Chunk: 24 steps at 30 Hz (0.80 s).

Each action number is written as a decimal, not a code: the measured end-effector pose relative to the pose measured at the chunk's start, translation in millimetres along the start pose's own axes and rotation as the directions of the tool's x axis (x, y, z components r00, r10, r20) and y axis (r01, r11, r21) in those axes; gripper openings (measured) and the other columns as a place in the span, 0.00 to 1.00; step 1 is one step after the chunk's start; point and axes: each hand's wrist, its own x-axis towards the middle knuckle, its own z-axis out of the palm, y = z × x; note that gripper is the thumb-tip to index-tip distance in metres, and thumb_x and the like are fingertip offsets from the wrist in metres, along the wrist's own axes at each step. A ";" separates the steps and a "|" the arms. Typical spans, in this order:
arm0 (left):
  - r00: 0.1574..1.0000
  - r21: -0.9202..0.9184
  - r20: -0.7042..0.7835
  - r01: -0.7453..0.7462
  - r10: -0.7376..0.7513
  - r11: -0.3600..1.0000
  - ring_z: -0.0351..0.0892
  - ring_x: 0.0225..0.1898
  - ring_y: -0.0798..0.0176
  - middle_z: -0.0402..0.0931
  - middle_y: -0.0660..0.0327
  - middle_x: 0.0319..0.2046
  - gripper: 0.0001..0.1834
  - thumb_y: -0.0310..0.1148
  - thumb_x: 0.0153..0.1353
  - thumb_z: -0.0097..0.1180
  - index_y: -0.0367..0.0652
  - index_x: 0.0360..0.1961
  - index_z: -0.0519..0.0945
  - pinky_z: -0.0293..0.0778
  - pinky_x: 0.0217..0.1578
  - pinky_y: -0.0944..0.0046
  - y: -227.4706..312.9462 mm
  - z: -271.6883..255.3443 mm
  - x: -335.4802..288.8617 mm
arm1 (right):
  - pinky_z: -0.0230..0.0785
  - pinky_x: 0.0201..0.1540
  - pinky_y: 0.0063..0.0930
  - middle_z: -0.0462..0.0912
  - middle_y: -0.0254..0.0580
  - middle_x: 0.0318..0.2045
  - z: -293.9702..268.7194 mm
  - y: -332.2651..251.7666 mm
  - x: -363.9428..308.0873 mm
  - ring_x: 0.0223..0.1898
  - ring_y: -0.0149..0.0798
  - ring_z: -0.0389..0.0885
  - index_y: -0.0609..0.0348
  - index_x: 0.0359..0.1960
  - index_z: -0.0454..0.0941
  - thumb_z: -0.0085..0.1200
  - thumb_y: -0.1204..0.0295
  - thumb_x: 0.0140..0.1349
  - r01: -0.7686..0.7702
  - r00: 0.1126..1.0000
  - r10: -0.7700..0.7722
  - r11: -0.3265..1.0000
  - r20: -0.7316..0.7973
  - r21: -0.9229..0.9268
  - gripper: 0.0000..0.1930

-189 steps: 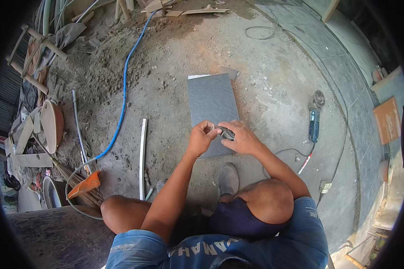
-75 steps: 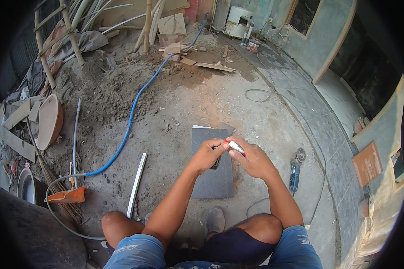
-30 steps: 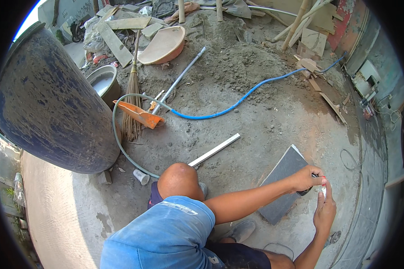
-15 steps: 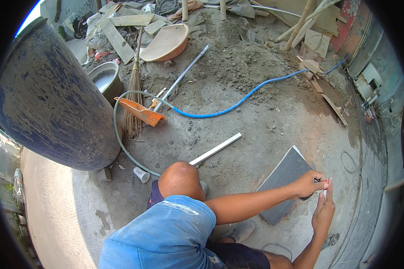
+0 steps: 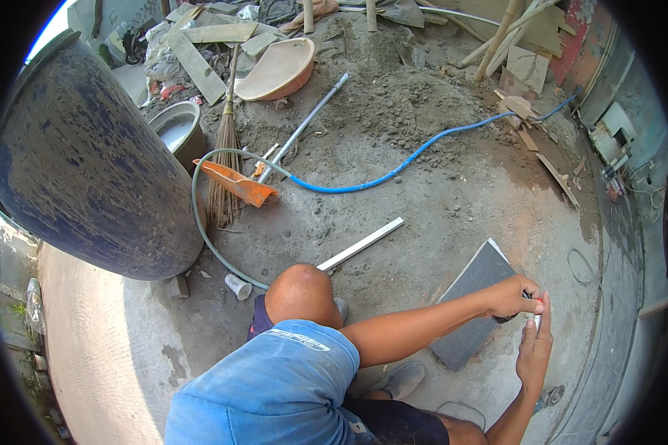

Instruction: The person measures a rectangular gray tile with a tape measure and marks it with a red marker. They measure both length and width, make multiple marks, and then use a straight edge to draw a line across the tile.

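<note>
My left hand [image 5: 518, 297] reaches across to the right, fingers curled round a small black object [image 5: 506, 319] mostly hidden by the hand. Just beside it, my right hand [image 5: 534, 356] points upward and pinches a slim white object with a red end [image 5: 538, 319] between thumb and fingers. My two hands meet at this piece; its kind is too small to make out. Beneath my left forearm lies a dark grey rectangular tile [image 5: 464, 341] with a pale edge, flat on the concrete and partly covered by the arm.
A white strip [image 5: 361, 243] lies near my knee, beside a clear plastic cup [image 5: 237, 286]. A large dark barrel [image 5: 96, 163] stands left. A blue hose [image 5: 386, 178], orange dustpan [image 5: 237, 182], stick broom [image 5: 228, 141] and basin [image 5: 278, 70] lie farther off, near rubble.
My hands stay together by the tile, the left fingers shifting slightly over the red-ended piece. The whole view moves slightly.
</note>
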 end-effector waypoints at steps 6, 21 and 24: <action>0.999 -0.058 -0.040 -0.011 0.009 0.998 0.69 0.34 0.73 0.76 0.66 0.27 0.12 0.38 0.62 0.63 0.38 0.31 0.81 0.68 0.39 0.66 -1.8 9.2 -0.2 | 0.57 0.22 0.26 0.67 0.34 0.18 2.2 3.1 -0.8 0.18 0.26 0.64 0.50 0.71 0.57 0.40 0.68 0.72 -0.003 0.999 0.008 0.993 -0.037 0.120 0.26; 0.991 -0.077 -0.110 -0.090 0.081 0.993 0.68 0.31 0.74 0.74 0.67 0.24 0.13 0.37 0.61 0.62 0.38 0.26 0.78 0.67 0.35 0.68 -5.5 15.4 2.1 | 0.55 0.21 0.26 0.68 0.34 0.19 10.9 -0.1 1.4 0.17 0.24 0.61 0.54 0.66 0.62 0.39 0.71 0.71 -0.035 0.990 0.063 0.975 -0.124 0.221 0.22; 0.993 -0.069 -0.102 -0.072 0.065 0.995 0.68 0.32 0.74 0.75 0.66 0.24 0.13 0.36 0.61 0.62 0.38 0.26 0.78 0.67 0.36 0.67 -6.3 15.1 1.7 | 0.55 0.21 0.26 0.69 0.35 0.20 13.9 1.0 1.4 0.18 0.25 0.62 0.55 0.66 0.62 0.38 0.72 0.71 -0.009 0.988 0.037 0.984 -0.152 0.180 0.22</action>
